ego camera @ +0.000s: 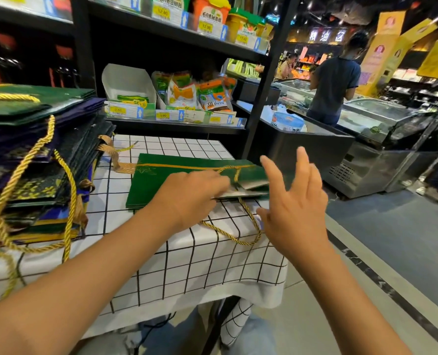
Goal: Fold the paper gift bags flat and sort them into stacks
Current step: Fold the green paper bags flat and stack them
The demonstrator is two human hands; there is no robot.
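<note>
Green gift bag [184, 172] lies flat on the tabletop [187, 265], on a small pile of like green bags, its open end toward your right. Your left hand [187, 196] rests on that bag, its fingers [212, 181] bent down at the open end near the rope handle; whether they pinch the paper or only press it cannot be told. Your right hand [296, 208] is raised just beside the bag's open end, fingers spread apart and straight, holding nothing and touching nothing. A gold rope handle [234, 233] trails from the bag mouth over the checked cloth toward the tabletop's near right edge. At the left of the tabletop stands a tall stack of flattened bags [41, 160], green on top, dark blue and purple below, gold cords hanging down its front. Behind the tabletop, a black shelf unit [176, 124] carries packaged goods and price tags. Further right, a person in a dark shirt [334, 83] stands at a chest freezer [366, 129]
</note>
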